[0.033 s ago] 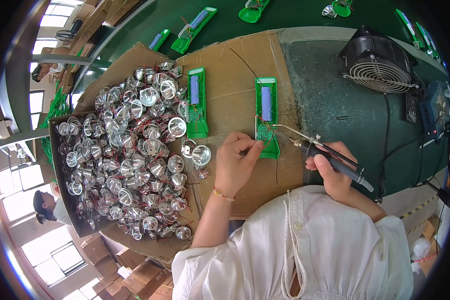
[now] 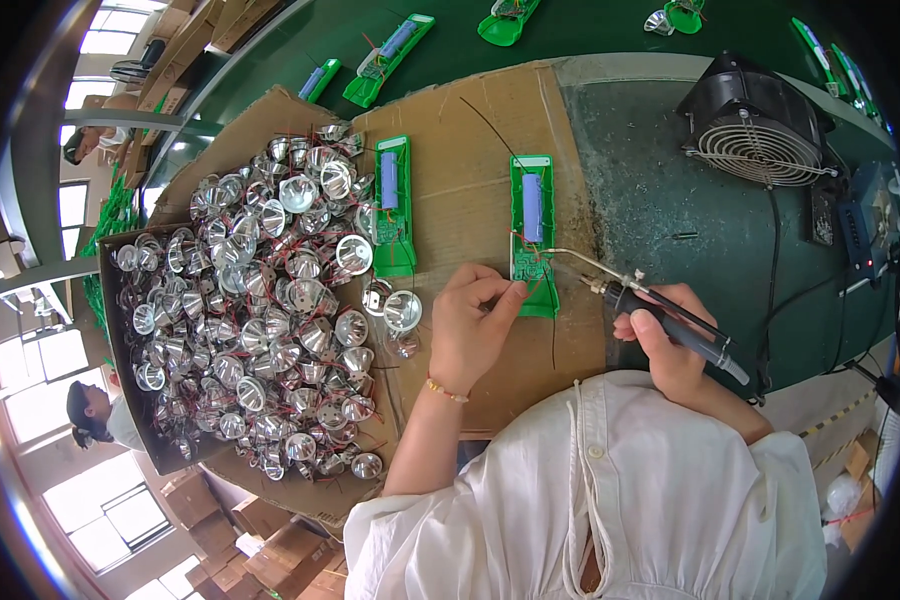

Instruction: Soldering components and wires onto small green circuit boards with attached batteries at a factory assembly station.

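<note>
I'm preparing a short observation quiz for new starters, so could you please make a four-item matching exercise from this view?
Things:
1. Soldering iron
2. Shiny reflector cups
3. Beaded bracelet
4. Black fan with round wire guard

Places:
A. Around the wrist of the left hand
B. At the upper right, on the green bench
C. In the right hand
D. Heaped in the cardboard box

Pairs: 1-C, 2-D, 3-A, 4-B.

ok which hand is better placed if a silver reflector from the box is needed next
Probably the left: the left hand is nearer the box of silver reflectors, though its fingertips are at the circuit board. The right hand is farther off and grips a soldering tool.
</note>
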Available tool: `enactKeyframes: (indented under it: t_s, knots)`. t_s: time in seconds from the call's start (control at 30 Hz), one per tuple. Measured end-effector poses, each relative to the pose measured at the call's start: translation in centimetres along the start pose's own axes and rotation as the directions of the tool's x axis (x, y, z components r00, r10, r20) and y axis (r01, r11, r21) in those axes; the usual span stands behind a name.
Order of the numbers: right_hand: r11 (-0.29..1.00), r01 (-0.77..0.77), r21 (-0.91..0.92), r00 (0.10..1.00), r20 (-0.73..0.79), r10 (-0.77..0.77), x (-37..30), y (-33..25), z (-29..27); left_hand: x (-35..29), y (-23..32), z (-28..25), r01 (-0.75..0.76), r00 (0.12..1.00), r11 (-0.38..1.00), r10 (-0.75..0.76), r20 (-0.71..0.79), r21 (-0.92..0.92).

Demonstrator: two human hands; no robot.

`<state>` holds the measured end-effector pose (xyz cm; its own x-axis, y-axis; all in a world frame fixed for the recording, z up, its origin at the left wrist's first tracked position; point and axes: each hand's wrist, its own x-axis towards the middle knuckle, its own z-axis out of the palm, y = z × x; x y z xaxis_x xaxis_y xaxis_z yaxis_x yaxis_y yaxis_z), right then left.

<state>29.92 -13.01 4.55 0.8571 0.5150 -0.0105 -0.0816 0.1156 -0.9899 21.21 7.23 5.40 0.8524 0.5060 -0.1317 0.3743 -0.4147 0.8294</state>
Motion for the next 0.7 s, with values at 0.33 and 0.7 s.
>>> enactKeyframes:
  t_s: [0.33, 0.7]
  knots:
    - [0.999, -0.033, -0.006, 0.990, -0.135, 0.032, -0.5, 0.9, -2.8, 0.2, 0.7, -0.3, -0.003, 1.000, 0.999, 0.002, 0.024, 0.033]
    - [0.995, -0.040, -0.090, 0.987, -0.158, 0.025, 0.2, 1.4, -5.3, -0.9, 1.5, -0.8, 0.181, 0.977, 0.983, -0.184, -0.111, -0.033]
